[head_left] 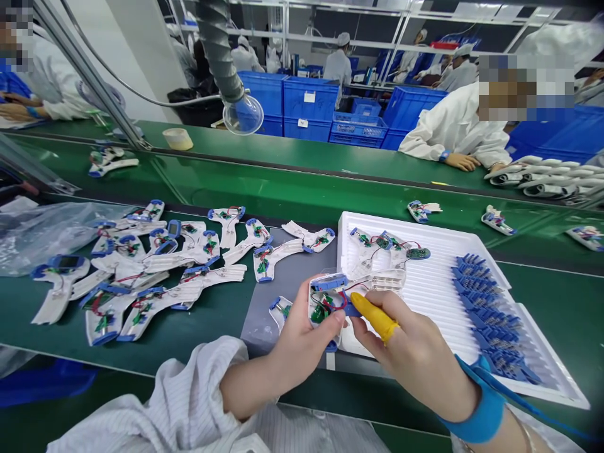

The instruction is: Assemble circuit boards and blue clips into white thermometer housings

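Note:
My left hand (297, 340) is closed round a white half-shell (325, 302) of a handheld device, with a green circuit board and red wires showing inside it. My right hand (415, 352) wears a yellow finger cot (375, 318) on the forefinger and pinches a small blue part (352, 309) against the shell. A blue wrist strap (486, 409) circles my right wrist. Both hands hover over the near left corner of a white ribbed tray (438, 289).
Several open shells with boards lie on the green bench (47, 340) at left. The tray holds two more shells (387, 248) and a row of blue parts (491, 321). Beyond runs a green conveyor (302, 189); other workers sit across it, blue crates behind.

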Tool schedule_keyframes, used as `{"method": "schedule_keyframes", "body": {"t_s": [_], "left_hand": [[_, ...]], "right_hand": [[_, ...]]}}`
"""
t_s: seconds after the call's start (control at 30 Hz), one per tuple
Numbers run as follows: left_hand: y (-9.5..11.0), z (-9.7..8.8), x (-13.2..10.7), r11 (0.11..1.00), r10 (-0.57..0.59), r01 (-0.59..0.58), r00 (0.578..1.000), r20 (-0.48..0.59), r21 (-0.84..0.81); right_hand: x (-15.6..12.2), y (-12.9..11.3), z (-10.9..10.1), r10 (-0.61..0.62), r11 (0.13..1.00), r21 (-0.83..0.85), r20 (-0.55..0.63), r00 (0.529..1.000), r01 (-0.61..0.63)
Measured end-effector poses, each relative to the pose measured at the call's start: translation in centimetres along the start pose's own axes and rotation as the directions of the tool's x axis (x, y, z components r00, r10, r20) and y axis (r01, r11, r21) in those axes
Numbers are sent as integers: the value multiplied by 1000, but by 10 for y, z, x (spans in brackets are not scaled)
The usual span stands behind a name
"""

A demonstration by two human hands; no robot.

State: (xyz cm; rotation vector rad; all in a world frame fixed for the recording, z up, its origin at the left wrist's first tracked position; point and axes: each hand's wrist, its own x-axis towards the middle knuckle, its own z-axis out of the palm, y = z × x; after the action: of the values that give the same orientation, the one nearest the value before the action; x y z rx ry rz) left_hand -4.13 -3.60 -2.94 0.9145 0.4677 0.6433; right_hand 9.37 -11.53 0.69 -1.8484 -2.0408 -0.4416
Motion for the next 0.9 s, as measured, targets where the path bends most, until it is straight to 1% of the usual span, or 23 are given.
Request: {"method": "schedule_keyframes", "body": {"t_s": [0.1, 0.2, 0.27, 0.37, 0.43, 0.5, 0.53, 0.6, 0.63, 0.67, 0.7, 0.73, 0.77, 0.8, 0.83, 0.87, 0.9], "left_hand": [[-2, 0, 3, 1000, -10, 9, 1000, -25, -12], [-6, -1, 5, 1000, -8, 8, 997, -73, 0], [-8, -2, 7, 1000, 8, -7, 994, -111, 15], [-7, -6, 16, 990, 101, -81, 979, -178, 116], [-5, -11, 25, 973, 148, -103, 965, -216, 209], [-1, -17, 35, 964, 149, -86, 959, -239, 252], [1, -21, 39, 965, 136, -71, 959, -250, 253], [4, -29, 45, 969, 108, -41, 958, -267, 244], [5, -34, 46, 970, 92, -24, 957, -274, 241], [6, -38, 48, 971, 78, -9, 957, -279, 241], [7, -43, 49, 969, 68, 4, 958, -280, 246], [8, -47, 50, 966, 63, 11, 959, -277, 257], [10, -51, 52, 961, 64, 14, 960, -272, 275], [12, -55, 54, 954, 71, 12, 961, -266, 300], [15, -60, 57, 943, 81, 9, 963, -256, 332], [18, -66, 60, 928, 94, 5, 964, -247, 372], [21, -73, 62, 908, 111, 1, 964, -241, 420]], "right_hand": [[0, 1, 1, -64, 992, -107, -24, 998, 61], [1, -1, -1, -111, 969, -216, 58, 992, 121], [3, -2, -1, -123, 957, -247, 120, 985, 150], [10, -3, 2, -116, 947, -276, 172, 978, 161], [20, -1, 7, -112, 937, -303, 209, 971, 173], [32, 4, 13, -140, 929, -303, 240, 961, 211], [38, 9, 15, -171, 932, -276, 237, 956, 235], [52, 21, 17, -229, 950, -177, 165, 959, 257], [60, 29, 17, -226, 964, -120, 107, 968, 238], [67, 38, 17, -187, 980, -63, 57, 981, 191], [74, 47, 17, -121, 993, 2, 50, 991, 121], [81, 56, 17, -48, 996, 81, 105, 993, 40], [88, 65, 19, 5, 983, 180, 224, 975, -46], [96, 73, 22, 27, 946, 289, 377, 926, -145], [104, 81, 27, 15, 889, 385, 516, 856, -248], [112, 89, 33, -10, 824, 454, 610, 792, -339], [121, 97, 41, -22, 767, 496, 654, 756, -407]]}}
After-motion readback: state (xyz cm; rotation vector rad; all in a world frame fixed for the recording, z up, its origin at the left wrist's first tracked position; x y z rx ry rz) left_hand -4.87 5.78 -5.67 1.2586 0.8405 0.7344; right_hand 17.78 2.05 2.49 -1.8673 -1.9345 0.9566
